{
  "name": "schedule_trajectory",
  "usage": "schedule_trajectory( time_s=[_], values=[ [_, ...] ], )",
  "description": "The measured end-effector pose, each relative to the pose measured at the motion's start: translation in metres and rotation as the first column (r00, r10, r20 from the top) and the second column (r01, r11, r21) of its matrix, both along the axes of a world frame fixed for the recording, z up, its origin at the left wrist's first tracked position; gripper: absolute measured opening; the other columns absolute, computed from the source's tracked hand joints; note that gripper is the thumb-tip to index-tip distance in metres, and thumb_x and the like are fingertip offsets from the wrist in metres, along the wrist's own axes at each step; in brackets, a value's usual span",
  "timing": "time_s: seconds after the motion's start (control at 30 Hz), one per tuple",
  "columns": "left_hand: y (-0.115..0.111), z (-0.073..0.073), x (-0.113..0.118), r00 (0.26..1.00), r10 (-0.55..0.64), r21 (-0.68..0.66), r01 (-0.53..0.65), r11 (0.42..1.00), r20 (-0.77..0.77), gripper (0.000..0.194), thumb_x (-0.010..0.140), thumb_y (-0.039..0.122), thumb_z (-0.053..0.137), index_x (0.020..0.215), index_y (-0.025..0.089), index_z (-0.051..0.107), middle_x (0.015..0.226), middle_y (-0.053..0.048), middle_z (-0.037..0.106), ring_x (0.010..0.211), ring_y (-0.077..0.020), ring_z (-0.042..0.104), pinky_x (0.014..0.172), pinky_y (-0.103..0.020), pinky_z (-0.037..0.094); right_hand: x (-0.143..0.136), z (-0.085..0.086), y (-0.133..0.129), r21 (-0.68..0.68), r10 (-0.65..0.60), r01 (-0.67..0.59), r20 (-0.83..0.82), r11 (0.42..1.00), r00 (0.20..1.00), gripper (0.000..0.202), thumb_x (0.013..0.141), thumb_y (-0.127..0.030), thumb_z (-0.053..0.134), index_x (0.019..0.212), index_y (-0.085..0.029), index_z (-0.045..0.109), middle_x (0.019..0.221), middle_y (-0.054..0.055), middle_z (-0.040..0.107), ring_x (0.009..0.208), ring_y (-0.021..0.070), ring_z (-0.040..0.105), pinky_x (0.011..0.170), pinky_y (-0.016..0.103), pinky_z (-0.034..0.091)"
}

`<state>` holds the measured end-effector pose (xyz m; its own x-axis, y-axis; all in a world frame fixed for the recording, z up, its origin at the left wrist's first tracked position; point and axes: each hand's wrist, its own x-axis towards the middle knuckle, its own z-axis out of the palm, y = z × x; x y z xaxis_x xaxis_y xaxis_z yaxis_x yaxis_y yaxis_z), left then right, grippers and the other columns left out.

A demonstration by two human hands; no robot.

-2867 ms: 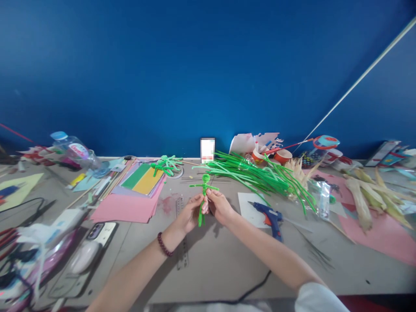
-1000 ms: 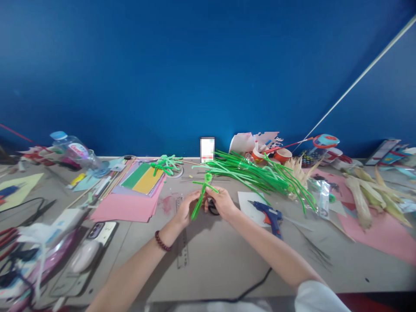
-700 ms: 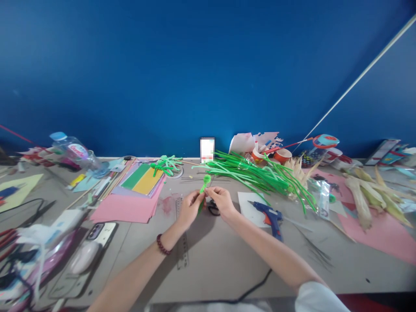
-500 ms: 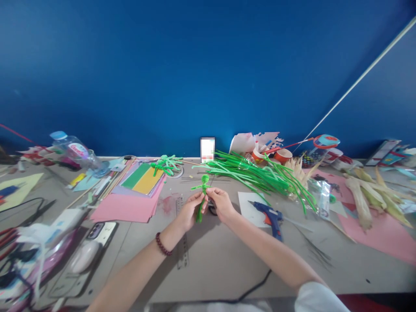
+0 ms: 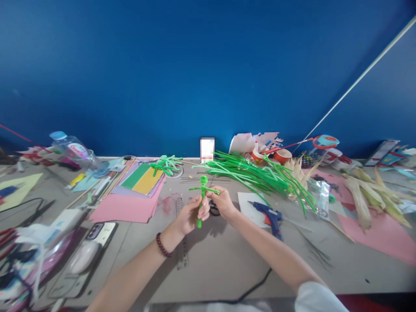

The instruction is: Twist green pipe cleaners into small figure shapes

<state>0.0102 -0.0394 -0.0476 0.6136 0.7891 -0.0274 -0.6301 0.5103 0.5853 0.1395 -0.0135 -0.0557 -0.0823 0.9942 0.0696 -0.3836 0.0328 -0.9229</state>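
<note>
A green pipe cleaner figure (image 5: 203,187), with a round head and two arms stretched sideways, stands upright between my hands. My left hand (image 5: 191,213) is closed around its body and legs; the lower ends poke out below the fingers. With thumb and fingertips, my right hand (image 5: 223,201) pinches the figure's right-hand arm. Behind my right fingers, black scissor handles (image 5: 214,209) show in part on the table. A blue glue gun (image 5: 271,216) lies on white paper to the right of my right hand.
Loose green pipe cleaners (image 5: 253,175) are heaped behind my right hand. More bent green pieces (image 5: 166,164) lie at the back left. Pink paper (image 5: 123,210), a clear ruler (image 5: 182,249) and a phone (image 5: 97,236) are to the left. Corn husks (image 5: 367,195) lie far right.
The figure's right-hand arm now shows stretched out sideways, where my right fingers covered it before. My right hand has shifted slightly right, out to that arm; my left hand keeps hold of the body.
</note>
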Motion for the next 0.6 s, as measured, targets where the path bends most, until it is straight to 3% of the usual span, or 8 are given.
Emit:
schedule_trajectory(
  time_s=[0.1, 0.27, 0.4, 0.6],
  values=[
    [-0.002, -0.001, -0.001, 0.996, -0.044, -0.006, 0.044, 0.999, 0.077, 0.018, 0.076, 0.023, 0.064, 0.066, 0.013, 0.054, 0.047, 0.004, 0.04, 0.04, -0.0055, 0.033, 0.042, -0.017, 0.032, -0.001, 0.004, -0.002, 0.035, 0.025, -0.026, 0.023, 0.999, 0.999, 0.023, 0.061, -0.032, 0.077, 0.057, -0.017, 0.06, 0.059, -0.004, 0.055, 0.057, 0.008, 0.049, 0.058, 0.02, 0.04],
    [-0.003, 0.0, -0.003, 0.992, -0.069, -0.042, 0.074, 0.996, 0.109, 0.021, 0.078, 0.024, 0.062, 0.063, 0.013, 0.052, 0.043, 0.005, 0.036, 0.038, -0.0056, 0.03, 0.04, -0.017, 0.032, -0.004, 0.005, -0.011, -0.036, 0.134, -0.138, -0.085, 0.99, 0.987, 0.023, 0.068, -0.036, 0.074, 0.069, -0.019, 0.058, 0.065, -0.004, 0.06, 0.062, 0.0092, 0.055, 0.064, 0.021, 0.044],
    [0.002, 0.0, -0.004, 1.0, 0.016, -0.002, -0.015, 1.0, 0.01, 0.02, 0.079, 0.026, 0.061, 0.066, 0.013, 0.054, 0.043, 0.005, 0.039, 0.039, -0.0057, 0.032, 0.042, -0.018, 0.032, -0.003, 0.005, -0.01, -0.048, 0.152, -0.159, -0.126, 0.986, 0.98, 0.026, 0.071, -0.038, 0.072, 0.068, -0.019, 0.054, 0.063, -0.002, 0.062, 0.059, 0.0114, 0.059, 0.06, 0.024, 0.049],
    [0.006, -0.004, -0.001, 0.978, 0.175, 0.093, -0.165, 0.982, -0.115, 0.02, 0.08, 0.031, 0.062, 0.071, 0.013, 0.057, 0.048, 0.004, 0.044, 0.042, -0.0065, 0.038, 0.044, -0.019, 0.033, -0.003, 0.011, -0.007, -0.079, 0.296, -0.315, -0.186, 0.946, 0.937, 0.03, 0.073, -0.044, 0.068, 0.071, -0.018, 0.053, 0.055, -0.002, 0.06, 0.046, 0.0135, 0.057, 0.043, 0.025, 0.048]
  ],
)
